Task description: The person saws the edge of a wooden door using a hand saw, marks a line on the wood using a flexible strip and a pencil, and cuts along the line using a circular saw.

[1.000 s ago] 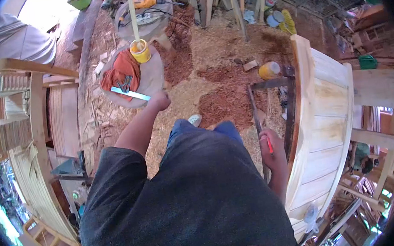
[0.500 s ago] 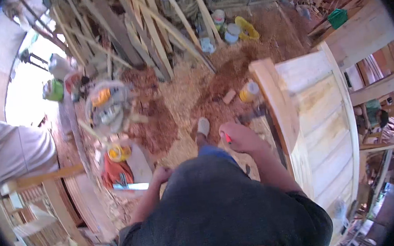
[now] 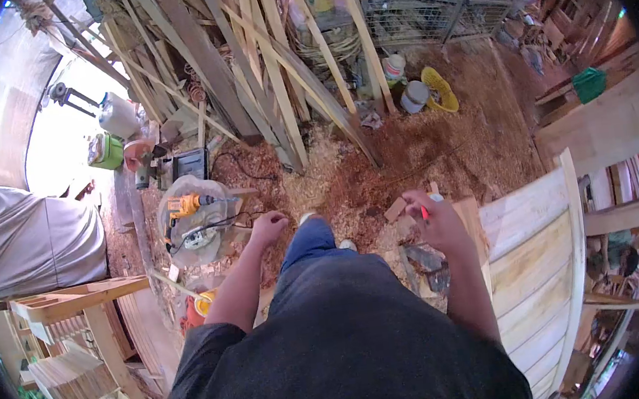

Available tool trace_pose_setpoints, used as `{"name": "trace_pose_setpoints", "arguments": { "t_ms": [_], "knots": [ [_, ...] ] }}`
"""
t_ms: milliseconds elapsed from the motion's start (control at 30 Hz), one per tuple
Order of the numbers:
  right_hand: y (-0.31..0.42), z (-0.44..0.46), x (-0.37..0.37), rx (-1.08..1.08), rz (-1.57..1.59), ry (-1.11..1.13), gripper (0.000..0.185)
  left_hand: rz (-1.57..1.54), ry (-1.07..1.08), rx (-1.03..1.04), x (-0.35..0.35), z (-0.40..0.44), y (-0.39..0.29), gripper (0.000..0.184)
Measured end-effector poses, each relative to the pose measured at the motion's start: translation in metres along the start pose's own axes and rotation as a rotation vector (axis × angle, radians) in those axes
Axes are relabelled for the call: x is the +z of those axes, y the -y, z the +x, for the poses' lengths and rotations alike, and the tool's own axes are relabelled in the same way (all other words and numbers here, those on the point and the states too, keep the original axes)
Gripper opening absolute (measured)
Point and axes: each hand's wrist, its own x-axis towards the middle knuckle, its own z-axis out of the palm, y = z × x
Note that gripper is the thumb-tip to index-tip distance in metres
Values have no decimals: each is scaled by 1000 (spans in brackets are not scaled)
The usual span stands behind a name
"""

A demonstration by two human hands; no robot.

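My left hand (image 3: 268, 227) is over the shavings-covered floor, its fingers curled together with nothing visible in them. Left of it, an orange power drill (image 3: 184, 205) lies on a round stool (image 3: 215, 189). Lower down, a yellow container (image 3: 205, 303) and some orange cloth (image 3: 191, 316) show partly beyond my left arm. My right hand (image 3: 442, 226) is closed on a red pen-like tool (image 3: 424, 212), in front of a small wooden block (image 3: 395, 209). To the right of that hand stands a pale slatted wood panel (image 3: 533, 256).
Long boards (image 3: 276, 73) lean at the back beside wire cages (image 3: 416, 5). A yellow basket (image 3: 440, 89) and a white bucket (image 3: 414, 96) stand on the floor. Stacked wood (image 3: 75, 377) is at left. Another person (image 3: 622, 256) is at far right.
The view has moved forward over the floor. My left hand has come away from the stool with the metal strip and is now near the drill. My right hand has moved forward, still holding the red tool.
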Motion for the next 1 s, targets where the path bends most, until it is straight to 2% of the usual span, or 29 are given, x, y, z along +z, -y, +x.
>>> {"name": "trace_pose_setpoints", "arguments": {
  "t_ms": [100,167,200,300,367,400,467,533,567,600,700,767,867,1000],
  "knots": [
    [-13,16,7,240,-329,137,19,-96,14,-45,-19,96,-4,38],
    [-27,31,23,444,-404,255,22,-219,-23,-68,-49,185,8,38],
    [-36,36,31,425,-348,240,24,-290,-43,-149,-82,207,-27,36],
    [-85,43,57,474,-350,238,31,-414,-132,-38,-125,397,10,27],
    [-63,47,65,681,-341,71,35,845,-191,347,-174,499,7,27],
    [-42,62,62,758,-310,84,34,871,-200,310,-202,502,-49,27],
    [-85,55,91,835,-121,112,34,700,-245,289,-264,567,-72,29],
    [-60,80,77,929,-86,158,37,510,-284,278,-309,637,-98,30],
    [-47,91,74,928,-250,130,39,417,-304,268,-329,669,-114,31],
    [-52,88,82,1016,-453,166,38,337,-324,252,-347,700,-132,31],
    [-48,85,78,1040,-249,110,36,176,-402,190,-405,762,-175,34],
    [-51,84,75,1069,-255,122,28,111,-446,168,-434,788,-193,35],
    [-41,91,69,1123,-246,73,29,1,-501,160,-463,811,-214,38],
    [-34,102,72,1175,-274,90,24,-180,-550,200,-464,799,-233,42]
  ]
}}
